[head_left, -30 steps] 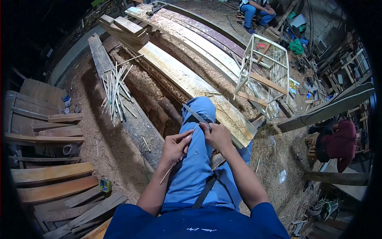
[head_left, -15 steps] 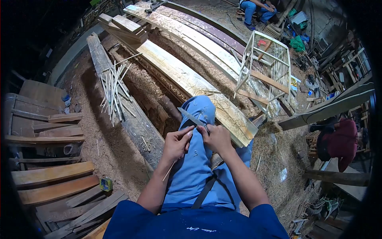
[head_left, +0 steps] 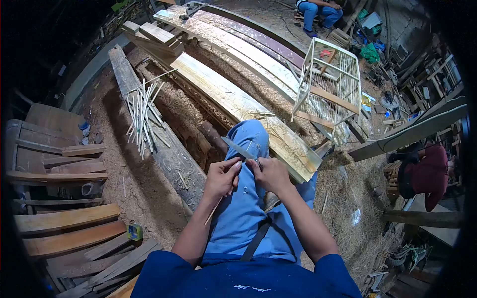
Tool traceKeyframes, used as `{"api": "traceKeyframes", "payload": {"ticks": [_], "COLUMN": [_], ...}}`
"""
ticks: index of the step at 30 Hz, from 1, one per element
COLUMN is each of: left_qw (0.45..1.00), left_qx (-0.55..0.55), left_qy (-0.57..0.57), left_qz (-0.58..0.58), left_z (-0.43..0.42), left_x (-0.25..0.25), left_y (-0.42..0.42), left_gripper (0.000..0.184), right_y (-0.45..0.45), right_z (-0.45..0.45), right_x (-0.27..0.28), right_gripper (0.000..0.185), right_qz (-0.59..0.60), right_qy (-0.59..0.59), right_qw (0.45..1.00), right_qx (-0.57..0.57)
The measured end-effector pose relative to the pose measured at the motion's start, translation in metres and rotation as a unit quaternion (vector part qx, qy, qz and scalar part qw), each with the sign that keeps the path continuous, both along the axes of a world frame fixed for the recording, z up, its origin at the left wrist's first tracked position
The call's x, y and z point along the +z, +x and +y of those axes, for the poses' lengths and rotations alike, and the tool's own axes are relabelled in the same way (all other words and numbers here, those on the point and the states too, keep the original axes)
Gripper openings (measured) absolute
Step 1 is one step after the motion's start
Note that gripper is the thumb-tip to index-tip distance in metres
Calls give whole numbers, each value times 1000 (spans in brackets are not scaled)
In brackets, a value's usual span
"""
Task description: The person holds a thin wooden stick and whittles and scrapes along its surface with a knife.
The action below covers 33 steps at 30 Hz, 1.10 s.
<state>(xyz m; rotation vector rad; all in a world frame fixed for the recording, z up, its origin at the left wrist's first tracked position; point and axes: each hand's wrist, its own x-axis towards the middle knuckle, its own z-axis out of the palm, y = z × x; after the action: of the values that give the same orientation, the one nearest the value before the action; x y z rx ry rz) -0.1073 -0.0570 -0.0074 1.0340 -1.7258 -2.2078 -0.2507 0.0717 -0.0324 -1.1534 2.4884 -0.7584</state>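
Over my raised knee in blue jeans, my left hand (head_left: 222,179) is closed on a thin wooden stick (head_left: 212,212), whose tail sticks out below along my wrist. My right hand (head_left: 273,175) grips a knife, its handle hidden in the fingers. The knife blade (head_left: 237,148) points up and left, lying across the knee close to my left fingertips. Where blade and stick meet is too small to make out. A bundle of similar thin sticks (head_left: 144,114) lies on a weathered plank (head_left: 166,149) to the left.
A long pale board (head_left: 218,84) strewn with shavings runs beyond my knee. A slatted wooden cage (head_left: 330,82) stands at the right. Cut wood pieces (head_left: 69,218) and a tape measure (head_left: 134,232) lie at left. One person (head_left: 318,12) sits at the back; another in red (head_left: 428,171) is at right.
My hands have hardly moved; the blade tip sits very slightly lower and further left. The whole view has shifted a little.
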Motion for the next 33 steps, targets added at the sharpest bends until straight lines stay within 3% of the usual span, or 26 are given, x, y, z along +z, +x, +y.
{"api": "traceKeyframes", "payload": {"ticks": [24, 33], "left_qw": [1000, 1000], "left_qx": [-23, 26], "left_qy": [-13, 3], "left_qz": [-2, 10], "left_z": [9, 9], "left_x": [-5, -6], "left_y": [22, 11], "left_gripper": [31, 35], "right_y": [-5, 8], "right_z": [-6, 8], "right_x": [-5, 0], "right_gripper": [61, 61], "right_qz": [1, -11], "right_qy": [21, -7], "right_qw": [997, 1000], "right_qx": [-70, -4]}}
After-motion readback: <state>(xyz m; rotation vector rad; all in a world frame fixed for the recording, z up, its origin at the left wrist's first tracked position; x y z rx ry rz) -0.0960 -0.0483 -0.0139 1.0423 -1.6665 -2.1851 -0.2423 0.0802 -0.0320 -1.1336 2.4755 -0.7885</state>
